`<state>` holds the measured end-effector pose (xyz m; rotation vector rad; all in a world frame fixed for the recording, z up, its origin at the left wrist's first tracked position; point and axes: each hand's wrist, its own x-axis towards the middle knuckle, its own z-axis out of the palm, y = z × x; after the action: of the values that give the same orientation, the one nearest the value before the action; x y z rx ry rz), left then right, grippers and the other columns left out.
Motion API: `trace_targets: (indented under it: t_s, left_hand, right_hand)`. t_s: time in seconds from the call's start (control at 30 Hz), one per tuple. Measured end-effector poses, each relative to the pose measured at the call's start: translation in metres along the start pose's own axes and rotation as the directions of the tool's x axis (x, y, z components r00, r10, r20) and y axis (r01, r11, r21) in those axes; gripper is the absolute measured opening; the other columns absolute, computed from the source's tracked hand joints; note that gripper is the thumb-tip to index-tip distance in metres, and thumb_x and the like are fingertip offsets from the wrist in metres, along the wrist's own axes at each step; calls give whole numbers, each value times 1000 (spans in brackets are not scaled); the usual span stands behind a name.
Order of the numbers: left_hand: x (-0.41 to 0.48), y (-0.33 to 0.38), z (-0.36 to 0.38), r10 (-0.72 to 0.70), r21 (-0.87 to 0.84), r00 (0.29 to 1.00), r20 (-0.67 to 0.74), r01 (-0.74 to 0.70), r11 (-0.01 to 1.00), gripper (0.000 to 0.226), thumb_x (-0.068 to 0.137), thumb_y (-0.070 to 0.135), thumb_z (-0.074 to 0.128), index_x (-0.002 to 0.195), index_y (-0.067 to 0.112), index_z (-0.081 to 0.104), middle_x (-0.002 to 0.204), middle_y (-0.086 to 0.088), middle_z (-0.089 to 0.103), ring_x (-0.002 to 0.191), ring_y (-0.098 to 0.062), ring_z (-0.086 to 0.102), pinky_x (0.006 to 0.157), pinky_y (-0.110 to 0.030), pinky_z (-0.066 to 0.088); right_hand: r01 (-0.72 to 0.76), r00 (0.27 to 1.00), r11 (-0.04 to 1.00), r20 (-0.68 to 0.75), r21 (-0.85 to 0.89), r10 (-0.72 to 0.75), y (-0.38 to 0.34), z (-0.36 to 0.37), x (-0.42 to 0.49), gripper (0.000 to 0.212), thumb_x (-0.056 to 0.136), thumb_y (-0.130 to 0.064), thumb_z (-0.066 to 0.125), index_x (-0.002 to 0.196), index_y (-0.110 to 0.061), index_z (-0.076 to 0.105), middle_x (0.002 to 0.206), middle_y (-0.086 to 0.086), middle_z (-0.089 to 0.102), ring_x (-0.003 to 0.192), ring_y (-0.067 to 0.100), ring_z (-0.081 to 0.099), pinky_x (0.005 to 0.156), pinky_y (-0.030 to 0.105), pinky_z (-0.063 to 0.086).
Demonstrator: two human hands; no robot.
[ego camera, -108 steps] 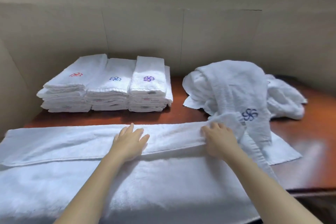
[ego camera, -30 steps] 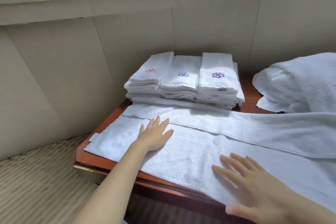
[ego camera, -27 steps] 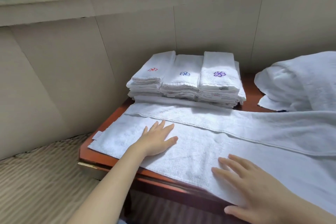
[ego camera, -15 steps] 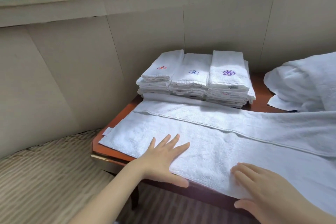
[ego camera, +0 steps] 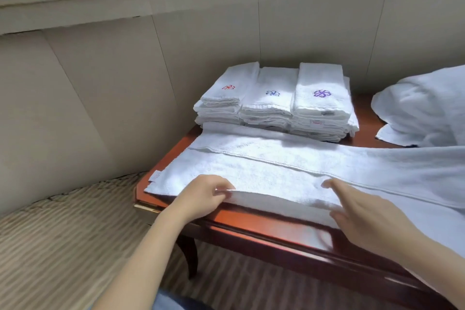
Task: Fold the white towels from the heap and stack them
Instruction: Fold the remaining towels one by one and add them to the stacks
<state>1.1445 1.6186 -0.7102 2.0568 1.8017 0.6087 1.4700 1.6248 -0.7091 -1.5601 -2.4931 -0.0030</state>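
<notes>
The reddish-brown wooden table (ego camera: 264, 221) carries all items. A long white terry towel (ego camera: 276, 173) lies spread lengthwise along the front edge, its rear part folded over itself. The heap of unfolded white towels (ego camera: 422, 108) sits at the rear right. The stack of folded white towels (ego camera: 271, 100) sits in three columns at the rear left corner. The left hand (ego camera: 203, 196) pinches the spread towel's near edge with curled fingers. The right hand (ego camera: 370, 216) grasps the same raised edge, fingers above, thumb in front.

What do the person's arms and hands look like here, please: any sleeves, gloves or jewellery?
The left forearm and right forearm are bare to the frame edge, with no sleeves. The left hand and right hand show no gloves, rings, watch or bracelet.
</notes>
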Motion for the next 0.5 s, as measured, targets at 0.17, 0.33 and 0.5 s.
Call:
trace_targets:
  t_s: [0.17, 0.33, 0.5]
  left_hand:
    - [12, -21, -30, -168, 381, 980, -109, 198, 903, 19, 94, 23, 54, 101, 26, 71, 102, 10, 66, 102, -14, 55, 82, -27, 43]
    - [63, 8, -38, -97, 407, 866, -490, 326, 853, 21, 95, 18, 47, 101, 25, 66, 98, 0, 56, 87, -31, 59, 65, -30, 35]
    - [142, 18, -19, -98, 350, 904, -416, 259, 900, 43, 91, -1, 42, 129, 19, 50, 137, -8, 46, 114, -34, 53, 81, -39, 43]
  right_hand:
    - [-81, 997, 957, -32, -280, 75, 5, 1, 7, 35, 84, -7, 38, 114, -27, 37, 94, -6, 35, 82, 17, 57, 46, 28, 28]
    - [-239, 924, 928, -360, -286, 127, 37, -14, 34, 25, 67, 8, 55, 85, -10, 51, 68, 4, 45, 55, 31, 55, 41, 24, 16]
    - [-365, 886, 897, -388, -248, 253, 92, -13, 78, 17, 77, 5, 55, 85, -8, 48, 72, 10, 54, 58, 32, 58, 44, 27, 25]
